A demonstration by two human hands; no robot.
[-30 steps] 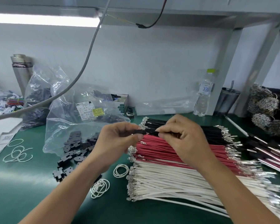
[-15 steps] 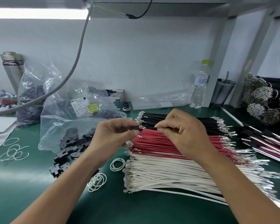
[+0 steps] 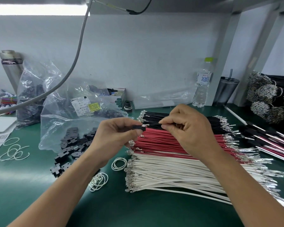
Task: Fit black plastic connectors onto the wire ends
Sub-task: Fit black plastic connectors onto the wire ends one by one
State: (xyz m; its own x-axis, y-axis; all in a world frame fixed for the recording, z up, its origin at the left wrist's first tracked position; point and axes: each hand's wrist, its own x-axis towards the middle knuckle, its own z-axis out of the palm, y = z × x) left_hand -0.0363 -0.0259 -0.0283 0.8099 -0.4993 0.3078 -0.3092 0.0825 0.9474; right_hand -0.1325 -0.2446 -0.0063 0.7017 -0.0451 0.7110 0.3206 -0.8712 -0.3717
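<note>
A: Item one, the black connector [image 3: 140,128]. We have it pinched in the left hand [image 3: 117,138], thumb and curled fingers closed on it, just left of the black wire bundle [image 3: 179,119] and above the worktop [image 3: 138,208].

B: Handling, as we judge it: light, rigid plastic, small enough to slip. We'd hold it by its flat sides and leave the open end clear.

A: Item two, the black wire [image 3: 153,125]. The right hand [image 3: 187,128] pinches it a little behind its metal tip, fingers curled tight, with the tip pointing at the connector. Whether the tip has entered, we cannot tell.

B: Light and bendy, we'd say, so a hold close to the tip keeps it from buckling on the push.

A: Stock: loose connectors [image 3: 72,148] left of the bundle; red wires [image 3: 162,141] and white wires [image 3: 170,174] in front of it.
</note>
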